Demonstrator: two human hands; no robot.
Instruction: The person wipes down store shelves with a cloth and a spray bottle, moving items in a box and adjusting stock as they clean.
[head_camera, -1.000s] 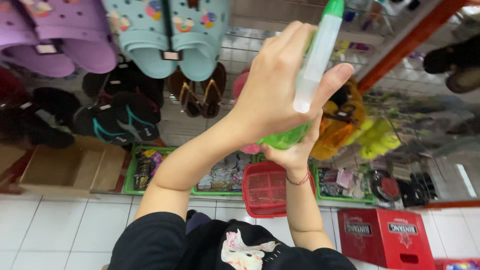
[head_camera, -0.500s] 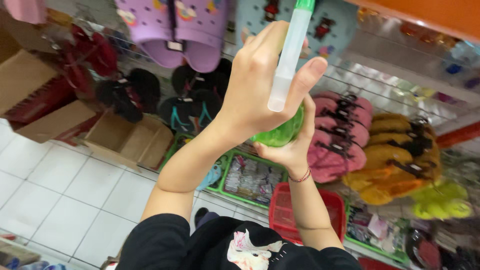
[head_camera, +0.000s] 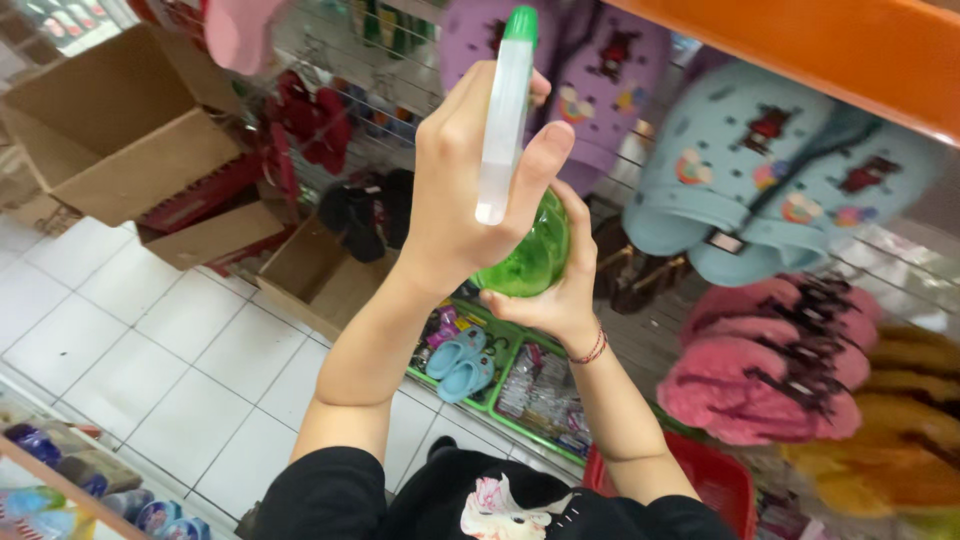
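A slim clear tube with a green cap (head_camera: 503, 120) stands nearly upright in the middle of the view, cap at the top, held up in front of a wire display rack of footwear. The left hand (head_camera: 460, 190) is closed on it, thumb and fingers pinching it from both sides, the lower end of the tube showing against the base of the thumb. Just below and behind that hand, a glossy green rounded object (head_camera: 530, 260) sits cupped in the right hand (head_camera: 560, 295), whose fingers curl around its far side; a red string bracelet (head_camera: 592, 350) circles that wrist. The two hands touch each other around the green object. On the rack behind hang purple clogs (head_camera: 590, 70), light blue clogs (head_camera: 760, 190) and pink slippers (head_camera: 770, 370), with yellow ones (head_camera: 900, 450) at the lower right. An orange shelf edge (head_camera: 850, 50) crosses the upper right. Below the hands lie a pair of small blue clogs (head_camera: 462, 362) in a green tray (head_camera: 515, 430), with open cardboard boxes (head_camera: 120, 130) on the white tiled floor (head_camera: 170, 370) to the left.
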